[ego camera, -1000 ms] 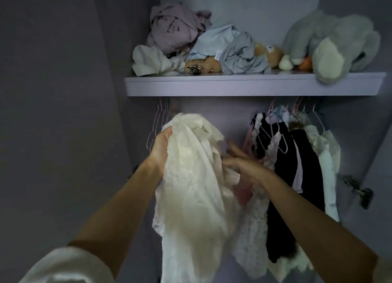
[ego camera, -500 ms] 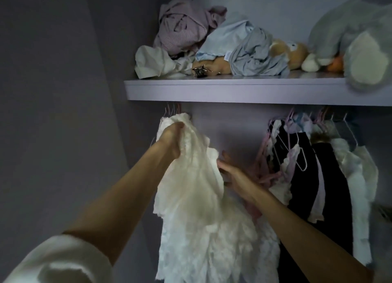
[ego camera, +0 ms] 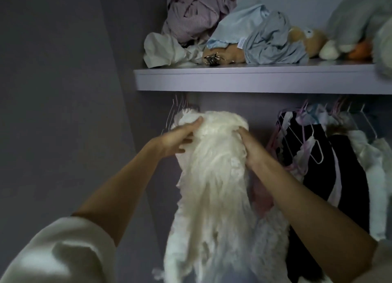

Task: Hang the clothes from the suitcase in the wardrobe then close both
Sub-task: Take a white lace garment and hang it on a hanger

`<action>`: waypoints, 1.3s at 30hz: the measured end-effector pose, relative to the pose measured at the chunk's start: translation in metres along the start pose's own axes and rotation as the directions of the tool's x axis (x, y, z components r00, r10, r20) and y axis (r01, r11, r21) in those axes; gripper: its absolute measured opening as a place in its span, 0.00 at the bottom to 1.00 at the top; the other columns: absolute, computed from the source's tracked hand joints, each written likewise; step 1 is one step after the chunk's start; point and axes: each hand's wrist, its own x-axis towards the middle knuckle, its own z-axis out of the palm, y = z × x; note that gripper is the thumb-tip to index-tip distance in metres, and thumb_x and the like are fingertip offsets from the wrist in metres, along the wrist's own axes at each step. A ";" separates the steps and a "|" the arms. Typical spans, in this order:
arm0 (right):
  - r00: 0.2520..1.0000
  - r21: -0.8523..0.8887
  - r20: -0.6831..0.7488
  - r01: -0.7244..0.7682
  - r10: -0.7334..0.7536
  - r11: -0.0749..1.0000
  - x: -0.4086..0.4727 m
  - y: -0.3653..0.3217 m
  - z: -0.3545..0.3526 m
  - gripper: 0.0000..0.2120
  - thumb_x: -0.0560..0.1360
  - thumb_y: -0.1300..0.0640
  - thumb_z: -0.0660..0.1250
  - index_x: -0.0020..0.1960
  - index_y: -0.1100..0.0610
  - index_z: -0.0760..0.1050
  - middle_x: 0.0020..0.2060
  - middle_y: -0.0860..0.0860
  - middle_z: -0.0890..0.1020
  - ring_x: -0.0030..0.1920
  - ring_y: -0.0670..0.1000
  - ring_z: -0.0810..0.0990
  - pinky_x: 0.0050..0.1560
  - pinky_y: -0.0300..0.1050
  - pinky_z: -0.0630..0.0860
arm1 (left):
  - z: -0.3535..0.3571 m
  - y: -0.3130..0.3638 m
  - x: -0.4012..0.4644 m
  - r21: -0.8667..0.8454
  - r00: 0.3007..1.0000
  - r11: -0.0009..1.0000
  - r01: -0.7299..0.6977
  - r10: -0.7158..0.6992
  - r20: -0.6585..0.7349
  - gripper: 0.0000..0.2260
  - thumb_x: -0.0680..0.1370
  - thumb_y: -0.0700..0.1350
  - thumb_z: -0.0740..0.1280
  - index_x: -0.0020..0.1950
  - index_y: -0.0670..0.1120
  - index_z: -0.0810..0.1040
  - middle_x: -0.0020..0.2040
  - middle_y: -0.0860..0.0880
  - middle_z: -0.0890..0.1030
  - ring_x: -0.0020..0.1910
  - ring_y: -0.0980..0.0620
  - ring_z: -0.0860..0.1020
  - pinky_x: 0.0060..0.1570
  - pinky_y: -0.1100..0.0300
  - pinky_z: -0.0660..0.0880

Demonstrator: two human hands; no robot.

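A white lace garment (ego camera: 214, 176) hangs in front of me inside the wardrobe, just below the shelf (ego camera: 244, 79). My left hand (ego camera: 178, 138) holds its upper left edge, fingers stretched over the cloth. My right hand (ego camera: 250, 147) grips its upper right side, fingers sunk into the fabric. Thin pink hangers (ego camera: 176, 111) hang from the rail behind the garment's top left. Whether the garment sits on a hanger is hidden by the cloth. The suitcase is out of view.
Black and white clothes (ego camera: 331, 166) hang on hangers at the right of the rail. The shelf carries crumpled clothes (ego camera: 244, 32) and plush toys (ego camera: 350, 28). The wardrobe's side wall (ego camera: 74, 91) stands close on the left.
Both hands have lifted the white garment's top closer to the rail. My right hand came up from the garment's middle to its upper right edge. The view has shifted left and nearer.
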 end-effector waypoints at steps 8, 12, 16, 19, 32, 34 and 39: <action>0.995 0.146 -0.078 0.072 -0.061 0.987 0.019 -0.025 0.021 0.17 0.80 0.56 0.54 0.33 0.54 0.66 0.19 0.45 0.73 0.27 0.44 0.72 0.22 0.31 0.69 | 0.011 -0.068 -0.005 -0.097 0.982 0.993 0.066 -0.048 0.184 0.23 0.72 0.48 0.71 0.64 0.41 0.73 0.54 0.46 0.82 0.53 0.49 0.81 0.58 0.53 0.76; 0.986 -0.548 -0.168 -0.093 0.000 0.831 0.029 0.016 -0.012 0.11 0.78 0.58 0.62 0.39 0.61 0.72 0.27 0.50 0.77 0.28 0.47 0.76 0.31 0.37 0.72 | 0.003 -0.056 0.001 -0.219 1.000 0.975 0.017 -0.022 -0.021 0.10 0.80 0.48 0.61 0.48 0.43 0.78 0.43 0.46 0.82 0.38 0.56 0.82 0.40 0.63 0.79; 0.994 -0.642 -0.100 -0.097 0.042 0.760 0.011 0.041 -0.020 0.12 0.78 0.47 0.60 0.46 0.55 0.75 0.40 0.52 0.77 0.41 0.51 0.76 0.38 0.41 0.71 | -0.004 -0.044 0.016 -0.447 0.991 0.894 0.011 -0.069 -0.113 0.13 0.81 0.50 0.58 0.58 0.44 0.74 0.50 0.45 0.79 0.48 0.49 0.78 0.48 0.56 0.76; 0.995 -0.505 0.096 0.029 0.022 0.863 -0.005 0.036 -0.011 0.17 0.73 0.41 0.64 0.50 0.54 0.76 0.44 0.48 0.80 0.46 0.48 0.79 0.45 0.42 0.75 | 0.001 -0.027 0.017 -0.629 0.978 0.771 -0.095 -0.044 -0.203 0.10 0.83 0.43 0.53 0.57 0.42 0.73 0.50 0.43 0.79 0.47 0.49 0.78 0.47 0.57 0.74; 0.859 -0.942 0.298 0.334 -0.415 0.016 0.030 -0.027 0.015 0.12 0.75 0.55 0.64 0.57 0.59 0.72 0.54 0.57 0.80 0.54 0.59 0.78 0.52 0.52 0.75 | -0.019 -0.045 0.016 0.012 0.961 0.964 0.265 -0.263 -0.090 0.10 0.79 0.53 0.59 0.44 0.49 0.73 0.44 0.50 0.75 0.41 0.53 0.71 0.43 0.59 0.68; 0.844 -0.917 0.368 0.398 -0.390 -0.002 0.038 -0.043 0.028 0.11 0.75 0.57 0.64 0.56 0.57 0.74 0.54 0.55 0.80 0.55 0.59 0.77 0.54 0.54 0.74 | -0.024 -0.051 0.015 0.118 0.953 0.949 0.294 -0.281 -0.112 0.12 0.79 0.55 0.58 0.44 0.49 0.74 0.46 0.52 0.75 0.42 0.54 0.72 0.40 0.61 0.67; 0.880 -0.702 0.327 0.470 -0.345 0.534 0.041 -0.052 0.056 0.09 0.73 0.67 0.64 0.48 0.54 0.74 0.45 0.50 0.78 0.49 0.50 0.76 0.51 0.44 0.71 | -0.030 -0.054 0.022 -0.124 0.987 0.990 0.068 -0.085 -0.139 0.17 0.78 0.62 0.54 0.46 0.52 0.75 0.45 0.53 0.77 0.43 0.55 0.74 0.47 0.58 0.71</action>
